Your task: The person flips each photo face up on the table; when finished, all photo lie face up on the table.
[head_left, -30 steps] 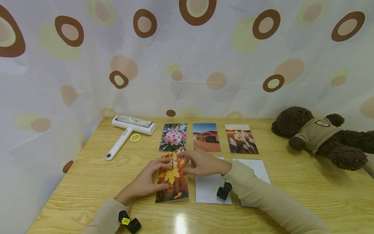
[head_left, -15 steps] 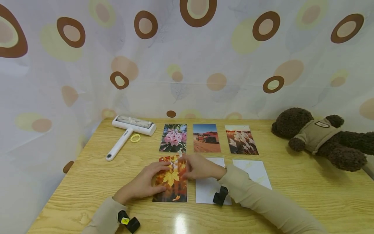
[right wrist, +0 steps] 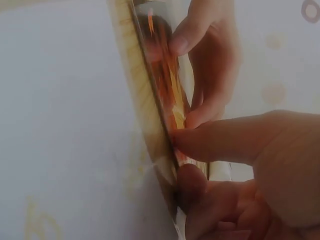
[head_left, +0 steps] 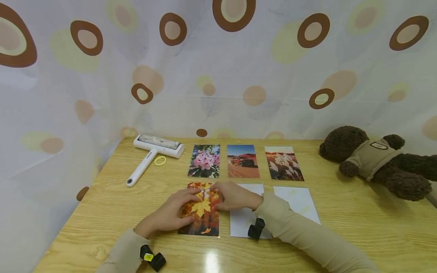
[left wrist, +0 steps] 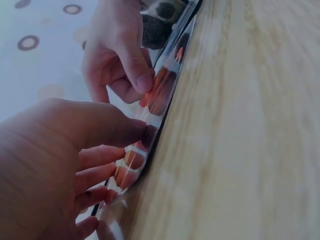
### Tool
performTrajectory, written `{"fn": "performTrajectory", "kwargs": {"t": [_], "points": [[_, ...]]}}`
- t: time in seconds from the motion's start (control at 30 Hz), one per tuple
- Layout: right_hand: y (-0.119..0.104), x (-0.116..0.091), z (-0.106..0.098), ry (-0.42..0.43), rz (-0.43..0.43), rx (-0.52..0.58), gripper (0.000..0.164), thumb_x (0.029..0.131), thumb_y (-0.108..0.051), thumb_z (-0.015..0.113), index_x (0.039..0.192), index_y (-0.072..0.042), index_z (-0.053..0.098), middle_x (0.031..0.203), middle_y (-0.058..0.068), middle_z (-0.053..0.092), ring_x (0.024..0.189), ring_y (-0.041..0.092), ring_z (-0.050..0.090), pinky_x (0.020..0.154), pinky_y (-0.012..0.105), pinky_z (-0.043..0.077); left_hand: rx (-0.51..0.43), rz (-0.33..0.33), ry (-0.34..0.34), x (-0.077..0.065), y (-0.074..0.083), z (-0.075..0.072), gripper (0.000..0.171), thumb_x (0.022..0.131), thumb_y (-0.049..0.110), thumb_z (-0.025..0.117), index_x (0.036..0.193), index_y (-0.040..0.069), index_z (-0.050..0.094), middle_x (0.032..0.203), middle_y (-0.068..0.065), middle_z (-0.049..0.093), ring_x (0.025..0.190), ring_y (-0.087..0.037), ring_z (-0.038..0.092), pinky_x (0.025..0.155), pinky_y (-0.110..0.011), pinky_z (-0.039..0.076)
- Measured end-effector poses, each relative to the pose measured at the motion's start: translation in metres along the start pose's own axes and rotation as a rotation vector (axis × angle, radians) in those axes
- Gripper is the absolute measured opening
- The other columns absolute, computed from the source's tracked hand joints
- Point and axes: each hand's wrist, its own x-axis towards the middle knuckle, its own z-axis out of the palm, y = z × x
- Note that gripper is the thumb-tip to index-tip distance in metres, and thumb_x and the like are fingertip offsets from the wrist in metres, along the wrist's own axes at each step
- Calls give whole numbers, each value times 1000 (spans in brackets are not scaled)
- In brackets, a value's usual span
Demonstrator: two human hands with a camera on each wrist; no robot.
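A glossy photo card point(head_left: 200, 218) of a yellow maple leaf on an orange-red ground lies at the front left of the photos, close on the table. My left hand point(head_left: 168, 210) rests along its left side, thumb low on the face and fingers spread higher up. At the upper right edge my right hand point(head_left: 235, 196) holds the card, index finger near the corner and thumb lower down. The left wrist view shows fingertips of both hands on the shiny face of the card point(left wrist: 159, 95). In the right wrist view the right thumb point(right wrist: 215, 142) lies at the card's edge.
Behind lie photos of pink flowers point(head_left: 205, 161), a red truck point(head_left: 243, 161) and pale plumes point(head_left: 284, 163). Two white cards point(head_left: 247, 223) point(head_left: 297, 203) lie right of the leaf photo, partly under my right arm. A lint roller point(head_left: 158, 146), yellow ring point(head_left: 160, 161) and teddy bear point(head_left: 372, 157) flank them.
The leaf photo has come down and slightly towards me, from overlapping the flower photo's lower edge to lying apart from it. Both hands have stayed on it.
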Motion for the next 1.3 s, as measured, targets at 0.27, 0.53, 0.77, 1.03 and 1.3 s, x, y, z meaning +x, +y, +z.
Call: {"fn": "performTrajectory", "kwargs": {"t": [0.27, 0.53, 0.77, 1.03, 1.3], "points": [[3, -1, 1, -4, -8, 7, 44, 87, -10, 68, 126, 4, 55, 59, -4, 53, 47, 1, 43, 48, 17, 35, -8, 12, 45, 1, 3, 2, 42, 84, 20, 70, 123, 7, 59, 148, -14, 42, 138, -38, 36, 107, -63, 29], [8, -15, -8, 47, -59, 3, 31, 94, -14, 60, 122, -3, 59, 56, -8, 47, 47, 1, 38, 51, 18, 34, -57, -35, 98, 3, 9, -1, 59, 86, 20, 70, 138, 4, 46, 151, -15, 37, 139, -38, 33, 108, -62, 30], [20, -36, -19, 95, -23, -6, 30, 94, -15, 62, 121, -2, 60, 69, -5, 56, 55, 1, 44, 54, 20, 39, -35, -36, 119, 12, 17, 3, 44, 90, 15, 65, 131, 3, 53, 147, -17, 42, 136, -39, 37, 106, -63, 30], [37, -56, -28, 138, 30, -96, 30, 91, -15, 65, 118, -2, 61, 79, -2, 59, 59, 3, 43, 56, 21, 39, -20, -23, 107, 30, 28, 11, 37, 89, 15, 66, 123, 7, 58, 135, -11, 53, 126, -32, 48, 104, -56, 37], [47, -77, -31, 194, 89, -138, 32, 89, -17, 69, 117, -3, 62, 96, 8, 60, 65, 7, 45, 60, 23, 39, 48, 42, 81, 41, 34, 18, 40, 88, 16, 67, 125, 5, 58, 136, -13, 52, 127, -32, 48, 105, -54, 37]]}}
